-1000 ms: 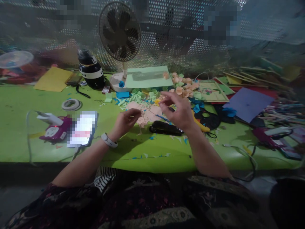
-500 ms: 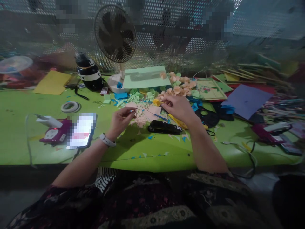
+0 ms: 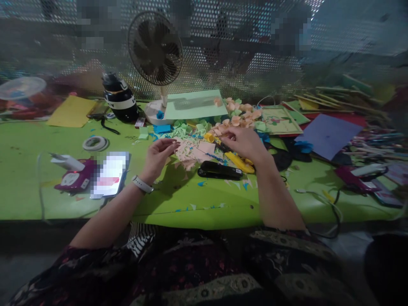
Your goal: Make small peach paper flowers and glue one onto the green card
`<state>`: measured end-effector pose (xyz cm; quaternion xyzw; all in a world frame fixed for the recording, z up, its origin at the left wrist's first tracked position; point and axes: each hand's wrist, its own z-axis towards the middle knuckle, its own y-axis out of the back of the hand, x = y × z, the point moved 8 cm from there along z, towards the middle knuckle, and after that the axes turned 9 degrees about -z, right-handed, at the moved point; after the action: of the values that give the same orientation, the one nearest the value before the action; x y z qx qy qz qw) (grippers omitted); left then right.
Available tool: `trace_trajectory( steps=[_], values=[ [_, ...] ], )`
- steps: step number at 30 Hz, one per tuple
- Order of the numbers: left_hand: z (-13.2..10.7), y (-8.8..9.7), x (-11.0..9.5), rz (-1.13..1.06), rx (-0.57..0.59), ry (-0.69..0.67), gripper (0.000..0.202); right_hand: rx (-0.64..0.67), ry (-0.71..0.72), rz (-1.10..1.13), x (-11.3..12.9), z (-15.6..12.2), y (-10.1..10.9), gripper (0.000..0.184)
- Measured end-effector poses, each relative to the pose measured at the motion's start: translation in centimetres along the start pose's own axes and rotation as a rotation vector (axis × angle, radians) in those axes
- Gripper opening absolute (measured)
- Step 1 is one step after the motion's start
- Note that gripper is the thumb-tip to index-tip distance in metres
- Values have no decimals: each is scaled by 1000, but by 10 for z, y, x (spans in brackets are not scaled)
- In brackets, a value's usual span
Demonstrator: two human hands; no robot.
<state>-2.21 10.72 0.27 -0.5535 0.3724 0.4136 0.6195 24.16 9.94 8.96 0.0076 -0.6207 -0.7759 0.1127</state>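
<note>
My left hand (image 3: 159, 158), with a white watch on its wrist, hovers by the left edge of a heap of pale pink paper scraps (image 3: 188, 160). Its thumb and fingertips pinch together, and whatever they hold is too small to make out. On the other side, my right hand (image 3: 245, 145) has curled fingers pressed together beside the peach paper flowers (image 3: 237, 121); its contents are hidden. Under it lies a yellow-handled tool (image 3: 239, 162) with a dark front, partly covered. A black stapler (image 3: 219, 170) rests in front of the scraps. A yellow paper piece (image 3: 209, 137) sits between the hands.
Behind are a fan (image 3: 155, 49), a dark bottle (image 3: 120, 100) and a pale green sheet (image 3: 194, 104). Leftward lie a tape roll (image 3: 94, 143) and a phone (image 3: 111, 174). Purple paper (image 3: 331, 134) and a cable (image 3: 334, 212) are on the right.
My left hand has shifted slightly left, away from the scraps. My right hand has moved a little right, showing more of the yellow-handled tool.
</note>
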Motion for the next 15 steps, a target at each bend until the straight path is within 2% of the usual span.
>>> trace_trajectory(
  steps=[3, 8, 11, 15],
  values=[
    [2, -1, 6, -23, 31, 21, 34, 133, 29, -79, 6, 2, -18, 19],
    [1, -4, 4, 7, 75, -18, 43, 391, 79, -254, 17, 2, -59, 22],
    [0, -10, 7, 23, 128, -8, 42, 443, 83, -297, 21, 2, -72, 18],
    [-1, -15, 11, 52, 184, 0, 37, 436, 73, -307, 21, 3, -77, 19]
  ],
)
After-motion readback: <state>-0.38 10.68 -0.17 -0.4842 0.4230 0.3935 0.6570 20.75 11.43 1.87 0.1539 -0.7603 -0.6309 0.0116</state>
